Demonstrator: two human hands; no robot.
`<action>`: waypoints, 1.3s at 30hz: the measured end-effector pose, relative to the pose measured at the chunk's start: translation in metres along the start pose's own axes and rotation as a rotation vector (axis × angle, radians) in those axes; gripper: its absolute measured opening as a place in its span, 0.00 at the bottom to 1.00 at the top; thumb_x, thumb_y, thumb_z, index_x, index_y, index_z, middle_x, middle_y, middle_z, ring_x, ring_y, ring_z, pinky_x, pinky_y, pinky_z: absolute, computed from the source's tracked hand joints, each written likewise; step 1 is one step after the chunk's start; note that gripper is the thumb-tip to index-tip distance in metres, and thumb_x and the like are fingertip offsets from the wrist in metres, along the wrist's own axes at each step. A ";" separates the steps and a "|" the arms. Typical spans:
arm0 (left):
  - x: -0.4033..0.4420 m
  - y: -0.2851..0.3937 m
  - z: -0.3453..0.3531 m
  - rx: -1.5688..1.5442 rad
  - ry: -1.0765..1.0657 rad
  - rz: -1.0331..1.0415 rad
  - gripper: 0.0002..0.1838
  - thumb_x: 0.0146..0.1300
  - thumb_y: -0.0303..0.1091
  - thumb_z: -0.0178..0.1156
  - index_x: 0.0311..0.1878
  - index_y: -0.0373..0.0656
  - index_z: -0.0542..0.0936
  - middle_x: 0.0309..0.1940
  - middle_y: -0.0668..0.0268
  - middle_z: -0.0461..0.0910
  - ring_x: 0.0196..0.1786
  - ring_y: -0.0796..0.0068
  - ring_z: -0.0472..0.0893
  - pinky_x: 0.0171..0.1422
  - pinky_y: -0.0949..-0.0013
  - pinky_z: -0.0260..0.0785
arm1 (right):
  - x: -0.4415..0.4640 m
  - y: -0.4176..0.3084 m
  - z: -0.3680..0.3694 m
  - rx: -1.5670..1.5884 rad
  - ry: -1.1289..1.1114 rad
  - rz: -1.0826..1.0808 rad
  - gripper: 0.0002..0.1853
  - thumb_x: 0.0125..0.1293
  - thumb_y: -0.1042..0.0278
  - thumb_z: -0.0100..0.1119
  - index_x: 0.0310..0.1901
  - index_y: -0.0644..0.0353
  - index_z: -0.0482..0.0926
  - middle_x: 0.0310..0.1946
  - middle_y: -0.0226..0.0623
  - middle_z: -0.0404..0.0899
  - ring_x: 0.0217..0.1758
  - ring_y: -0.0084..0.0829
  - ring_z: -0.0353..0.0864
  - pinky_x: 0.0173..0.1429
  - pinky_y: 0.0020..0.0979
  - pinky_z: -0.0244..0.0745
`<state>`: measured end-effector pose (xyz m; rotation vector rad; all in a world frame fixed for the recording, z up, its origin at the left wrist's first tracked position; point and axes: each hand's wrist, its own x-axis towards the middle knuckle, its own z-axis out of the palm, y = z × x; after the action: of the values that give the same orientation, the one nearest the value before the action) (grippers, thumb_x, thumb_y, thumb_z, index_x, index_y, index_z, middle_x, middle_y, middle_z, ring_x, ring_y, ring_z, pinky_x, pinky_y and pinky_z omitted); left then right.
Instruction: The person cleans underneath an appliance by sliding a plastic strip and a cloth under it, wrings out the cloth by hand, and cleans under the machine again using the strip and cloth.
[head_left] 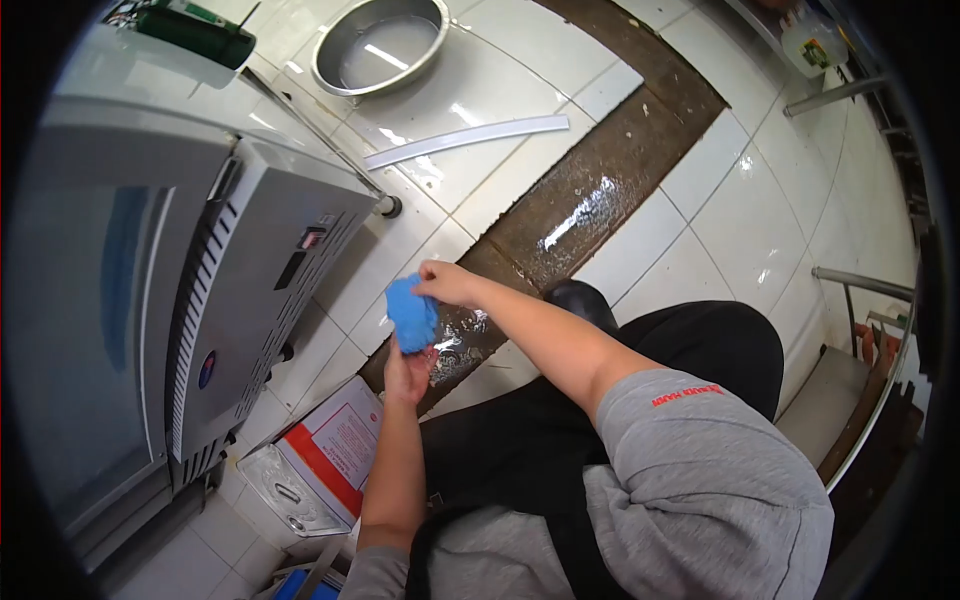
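Between my two hands is a folded blue cloth (411, 315), held up over the floor. My left hand (404, 377) grips its lower end from below, with part of the fingers hidden behind it. At the upper right edge, my right hand (447, 284) pinches the cloth between thumb and fingers. Left of the cloth stands a grey appliance (285, 245) with vents and a small control panel. Below my left hand is a metal tin (290, 500) with a red and white label.
A steel basin (385, 50) holding cloudy liquid sits on the tiles. Near it lies a white plastic strip (470, 140). A wet brown channel (590, 190) crosses the tiled floor. Metal table legs (835, 95) stand at right, with a bottle (810, 45) above.
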<state>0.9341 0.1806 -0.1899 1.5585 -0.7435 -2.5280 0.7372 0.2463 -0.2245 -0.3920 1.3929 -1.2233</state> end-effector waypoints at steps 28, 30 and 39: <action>-0.022 0.054 0.042 -0.096 0.051 0.475 0.34 0.61 0.64 0.45 0.68 0.60 0.59 0.67 0.62 0.60 0.68 0.57 0.59 0.70 0.44 0.49 | -0.009 -0.065 0.037 0.122 -0.405 0.017 0.30 0.59 0.70 0.58 0.61 0.68 0.60 0.52 0.43 0.72 0.48 0.34 0.77 0.49 0.32 0.75; -0.031 0.054 0.059 -0.110 0.001 0.400 0.37 0.61 0.67 0.41 0.68 0.55 0.60 0.68 0.61 0.59 0.69 0.58 0.59 0.72 0.48 0.48 | -0.006 -0.073 0.046 0.097 -0.385 0.028 0.25 0.59 0.71 0.57 0.57 0.69 0.64 0.48 0.43 0.74 0.45 0.35 0.78 0.47 0.33 0.76; -0.035 0.060 0.054 0.765 0.058 0.349 0.15 0.62 0.27 0.58 0.52 0.38 0.75 0.47 0.64 0.78 0.46 0.79 0.75 0.55 0.72 0.66 | 0.050 -0.054 -0.023 -0.502 0.254 -0.020 0.35 0.49 0.64 0.67 0.57 0.68 0.64 0.39 0.51 0.77 0.43 0.44 0.79 0.47 0.37 0.75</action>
<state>0.8936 0.1583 -0.1152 1.4543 -1.9322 -2.0226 0.6817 0.1943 -0.2115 -0.6119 1.9242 -0.9510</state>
